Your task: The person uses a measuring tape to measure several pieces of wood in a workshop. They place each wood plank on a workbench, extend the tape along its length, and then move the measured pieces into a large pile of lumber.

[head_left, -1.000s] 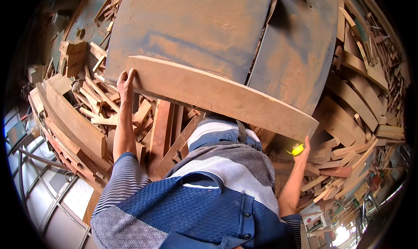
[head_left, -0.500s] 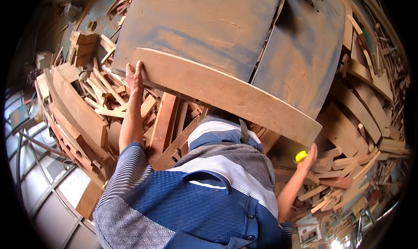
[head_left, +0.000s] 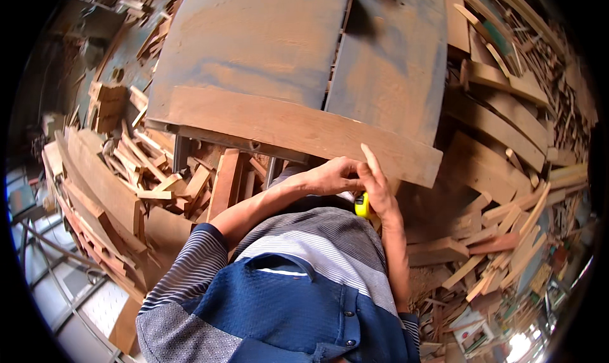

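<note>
A long wooden board (head_left: pixel 279 119) lies flat along the near edge of a grey, dust-covered machine table (head_left: pixel 260 39). Both hands have come together just in front of the board, close to my body. My right hand (head_left: pixel 382 198) grips a yellow tape measure (head_left: pixel 361 204) against its palm, with one finger stretched out toward the board. Beside it, the fingers of my left hand (head_left: pixel 335 176) are bent and pinched together, touching or almost touching the right hand. What lies between the left fingertips, if anything, is hidden.
A dark slot (head_left: pixel 336 58) crosses the table top. Curved planks (head_left: pixel 104 179) are stacked at the left, with loose offcuts (head_left: pixel 165 182) beside them. To the right lie more boards (head_left: pixel 485 166) and a heap of narrow wood strips (head_left: pixel 501 261).
My left hand has left the board's left end and moved right. My right hand has moved left with the tape measure, and the hands now meet. The board stays on the table.
</note>
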`<state>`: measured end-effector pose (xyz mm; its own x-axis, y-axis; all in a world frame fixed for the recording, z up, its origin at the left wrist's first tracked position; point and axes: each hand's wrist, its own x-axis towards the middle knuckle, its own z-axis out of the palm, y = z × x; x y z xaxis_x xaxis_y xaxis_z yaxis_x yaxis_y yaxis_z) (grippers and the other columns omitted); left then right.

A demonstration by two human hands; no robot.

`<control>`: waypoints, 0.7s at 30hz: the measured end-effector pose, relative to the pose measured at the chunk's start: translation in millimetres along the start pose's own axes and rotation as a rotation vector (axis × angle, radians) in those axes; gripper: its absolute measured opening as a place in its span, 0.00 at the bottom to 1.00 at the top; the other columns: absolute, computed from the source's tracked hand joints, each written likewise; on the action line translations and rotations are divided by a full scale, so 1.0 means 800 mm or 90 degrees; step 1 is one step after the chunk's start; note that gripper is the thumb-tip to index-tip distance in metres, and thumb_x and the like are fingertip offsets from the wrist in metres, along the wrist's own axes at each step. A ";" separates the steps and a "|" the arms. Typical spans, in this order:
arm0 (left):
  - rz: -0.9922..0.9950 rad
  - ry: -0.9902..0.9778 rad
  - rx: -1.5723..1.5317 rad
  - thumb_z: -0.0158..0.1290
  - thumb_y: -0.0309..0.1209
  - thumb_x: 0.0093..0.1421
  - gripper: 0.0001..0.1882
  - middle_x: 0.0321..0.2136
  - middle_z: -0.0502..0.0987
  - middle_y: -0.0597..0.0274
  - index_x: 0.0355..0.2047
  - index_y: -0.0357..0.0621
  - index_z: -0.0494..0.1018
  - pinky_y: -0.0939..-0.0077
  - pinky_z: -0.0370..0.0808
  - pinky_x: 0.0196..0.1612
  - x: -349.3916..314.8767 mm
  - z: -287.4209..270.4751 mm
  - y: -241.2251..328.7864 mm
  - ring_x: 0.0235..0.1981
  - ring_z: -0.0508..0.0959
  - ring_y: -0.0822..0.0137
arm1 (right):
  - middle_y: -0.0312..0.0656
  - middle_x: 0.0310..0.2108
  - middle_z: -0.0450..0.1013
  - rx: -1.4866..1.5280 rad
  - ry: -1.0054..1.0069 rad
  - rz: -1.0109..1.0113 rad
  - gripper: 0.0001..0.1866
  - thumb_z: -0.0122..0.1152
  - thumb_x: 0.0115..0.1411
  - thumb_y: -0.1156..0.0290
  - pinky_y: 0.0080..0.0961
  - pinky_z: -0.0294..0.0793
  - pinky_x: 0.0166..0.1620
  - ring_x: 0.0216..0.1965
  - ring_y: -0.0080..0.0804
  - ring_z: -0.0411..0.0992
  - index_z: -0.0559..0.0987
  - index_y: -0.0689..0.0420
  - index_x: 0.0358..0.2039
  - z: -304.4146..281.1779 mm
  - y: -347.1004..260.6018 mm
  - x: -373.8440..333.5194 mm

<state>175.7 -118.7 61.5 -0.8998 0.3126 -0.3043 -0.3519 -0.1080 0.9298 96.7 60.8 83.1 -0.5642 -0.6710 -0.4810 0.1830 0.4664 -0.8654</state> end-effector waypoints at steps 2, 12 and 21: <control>0.006 -0.025 0.061 0.61 0.37 0.70 0.19 0.38 0.84 0.54 0.49 0.31 0.77 0.69 0.79 0.44 0.002 0.008 -0.003 0.39 0.80 0.68 | 0.58 0.62 0.73 -0.036 0.000 0.049 0.53 0.45 0.68 0.28 0.37 0.64 0.68 0.66 0.48 0.69 0.54 0.59 0.77 0.001 0.002 -0.013; -0.007 -0.059 -0.049 0.64 0.32 0.67 0.12 0.38 0.84 0.63 0.44 0.34 0.81 0.73 0.78 0.47 -0.020 0.015 -0.018 0.41 0.80 0.74 | 0.58 0.70 0.62 0.159 -0.113 0.016 0.46 0.54 0.68 0.41 0.38 0.59 0.72 0.72 0.46 0.60 0.61 0.65 0.73 0.010 0.043 -0.033; -0.050 0.470 -0.049 0.65 0.33 0.64 0.13 0.35 0.83 0.62 0.45 0.38 0.82 0.77 0.77 0.40 -0.127 -0.158 -0.026 0.34 0.80 0.72 | 0.33 0.30 0.80 0.030 0.042 0.029 0.14 0.67 0.62 0.65 0.20 0.72 0.36 0.31 0.18 0.74 0.85 0.60 0.45 0.006 0.058 0.012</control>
<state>241.8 -267.6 46.9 -0.8007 -0.3897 -0.4550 -0.4156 -0.1858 0.8904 103.5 73.4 38.0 -0.6060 -0.6096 -0.5110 0.2468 0.4667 -0.8493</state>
